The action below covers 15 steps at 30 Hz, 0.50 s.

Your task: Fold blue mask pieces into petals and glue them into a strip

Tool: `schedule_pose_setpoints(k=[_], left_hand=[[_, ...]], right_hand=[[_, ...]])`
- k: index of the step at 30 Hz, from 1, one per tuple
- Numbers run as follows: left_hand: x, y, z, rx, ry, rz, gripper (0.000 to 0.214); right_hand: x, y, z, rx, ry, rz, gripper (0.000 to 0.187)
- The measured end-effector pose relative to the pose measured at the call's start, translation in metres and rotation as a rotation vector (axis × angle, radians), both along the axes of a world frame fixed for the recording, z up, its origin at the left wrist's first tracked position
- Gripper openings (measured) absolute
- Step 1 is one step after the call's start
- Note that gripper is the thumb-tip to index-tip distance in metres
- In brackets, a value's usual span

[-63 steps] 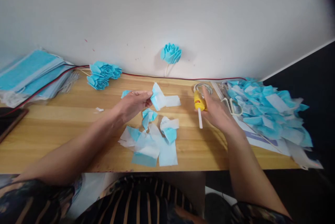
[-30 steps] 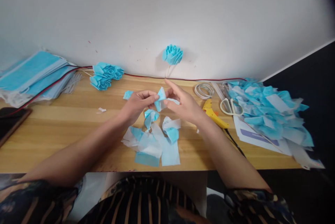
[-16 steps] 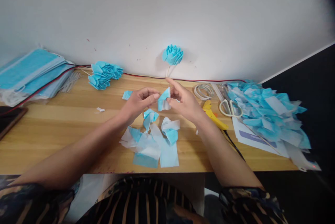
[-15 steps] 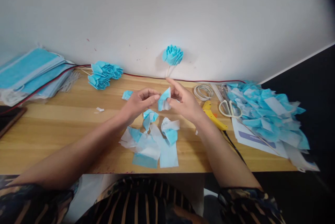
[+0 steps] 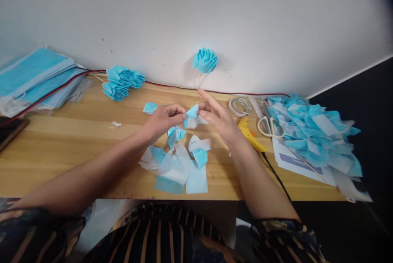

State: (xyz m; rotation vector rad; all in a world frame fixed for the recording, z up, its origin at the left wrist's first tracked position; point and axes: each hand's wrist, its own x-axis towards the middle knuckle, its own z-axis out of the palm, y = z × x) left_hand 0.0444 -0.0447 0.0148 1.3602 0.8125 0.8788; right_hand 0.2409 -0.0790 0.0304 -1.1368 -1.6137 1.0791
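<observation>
Both hands meet just above the surface [image 5: 76, 140]. The left hand [image 5: 164, 119] is curled, thumb and forefinger pinched on one end of a small blue-and-white piece [image 5: 192, 116]. The right hand [image 5: 219, 119] pinches the other end with thumb and middle fingers, its forefinger stretched out straight. The piece is off the surface, held between the two hands and partly folded.

Directly below the hands, toward the person, lie loose flat sheets [image 5: 176, 168] and two crumpled pieces [image 5: 199, 152], none of them shaped. Beyond the left hand, near the wall, lies a bunch of finished blue flowers [image 5: 121, 82]. Beyond the right hand, one flower on a stem [image 5: 205, 60] leans against the wall.

Just beside the right wrist rests a yellow glue gun [image 5: 250, 134], with scissors [image 5: 270, 125] next to it. Further right is a heap of cut pieces [image 5: 313, 132].

Judgement: several flowers are complete, the held piece is mid-fold, and much cut material remains unused.
</observation>
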Motion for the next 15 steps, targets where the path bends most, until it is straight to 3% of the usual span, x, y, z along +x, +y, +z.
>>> schedule_pose_setpoints(k=[3, 7, 10, 15], left_hand=[[0.001, -0.001, -0.002, 0.015, 0.013, -0.007, 0.02], [0.001, -0.001, -0.002, 0.01, 0.012, -0.016, 0.026], [0.0, 0.0, -0.001, 0.017, 0.001, -0.006, 0.033], [-0.001, 0.0, -0.003, 0.013, 0.037, -0.035, 0.024]], right_hand=[[-0.004, 0.0, -0.001, 0.024, -0.003, -0.053, 0.074], [-0.01, -0.002, -0.003, 0.081, -0.046, -0.169, 0.062], [-0.012, -0.003, -0.005, 0.09, -0.048, -0.155, 0.059], [-0.013, -0.005, -0.008, 0.092, -0.087, -0.135, 0.058]])
